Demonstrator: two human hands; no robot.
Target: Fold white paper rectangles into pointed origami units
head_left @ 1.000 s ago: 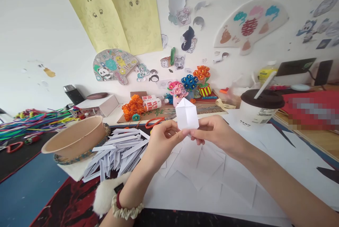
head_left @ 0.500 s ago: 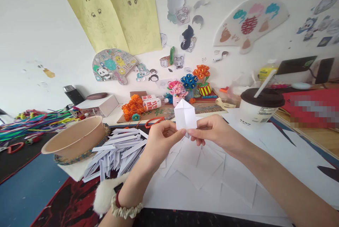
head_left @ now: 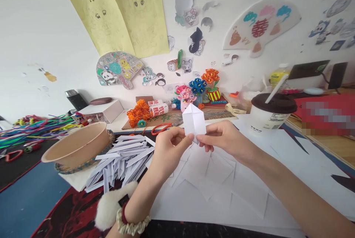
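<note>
A small folded piece of white paper (head_left: 194, 119), pointed at the top and creased down its middle, is held upright above the table. My left hand (head_left: 171, 148) pinches its lower left edge between thumb and fingers. On the lower right edge, my right hand (head_left: 220, 136) grips it the same way. Below the hands lie several loose white paper sheets (head_left: 213, 171), overlapping one another. To the left of my left wrist is a heap of narrow folded paper strips (head_left: 122, 160).
A beige bowl (head_left: 77, 145) stands left of the strips. Orange-handled scissors (head_left: 161, 128) lie behind my left hand. At the right is a lidded drink cup (head_left: 271, 114) with a straw. Pipe-cleaner flowers (head_left: 198, 86) line the back. A white fluffy object (head_left: 109, 208) sits by my left wrist.
Both hands keep their pinch on the folded paper, which stays in nearly the same place. The camera view has shifted very slightly.
</note>
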